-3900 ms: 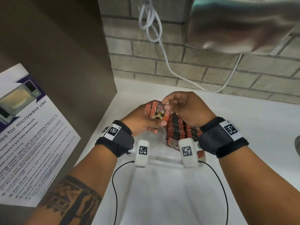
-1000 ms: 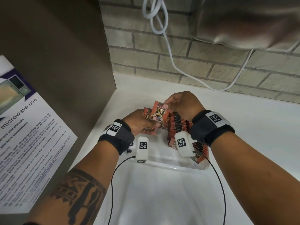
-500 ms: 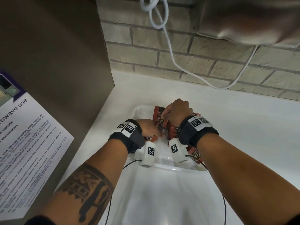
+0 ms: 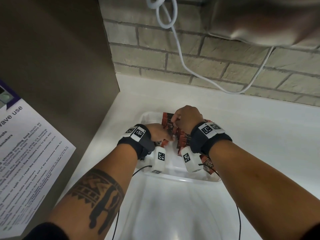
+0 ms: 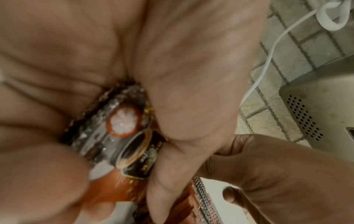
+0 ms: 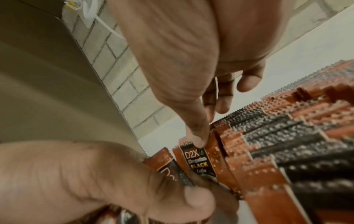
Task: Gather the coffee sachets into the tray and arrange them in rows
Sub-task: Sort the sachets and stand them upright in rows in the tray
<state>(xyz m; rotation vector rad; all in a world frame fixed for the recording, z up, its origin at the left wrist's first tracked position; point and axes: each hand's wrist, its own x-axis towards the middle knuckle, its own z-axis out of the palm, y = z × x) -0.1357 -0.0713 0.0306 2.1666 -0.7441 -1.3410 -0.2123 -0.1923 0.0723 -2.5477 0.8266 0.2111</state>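
A white counter (image 4: pixel 259 135) is running along a brick wall (image 4: pixel 216 66), with a brown cabinet side at the left. Over it the left hand (image 4: pixel 158 132) is curling its fingers and thumb around a small bundle of sachets (image 5: pixel 122 136), holding them low in the tray (image 4: pixel 174 177). The right hand (image 4: pixel 186 119) is pinching the top edge of one upright sachet (image 6: pixel 199 162) between thumb and fingertips, seemingly setting it against the row of sachets (image 6: pixel 287 144) standing on edge along the tray's right side. That row is looking nearly full, so much of the gathering appears done; the bundle in the left hand is waiting to be lined up, and the tray's left part is lying mostly bare. A white cable (image 4: pixel 181 54) is hanging down the wall, and a printed notice (image 4: pixel 26 153) is lying at far left.
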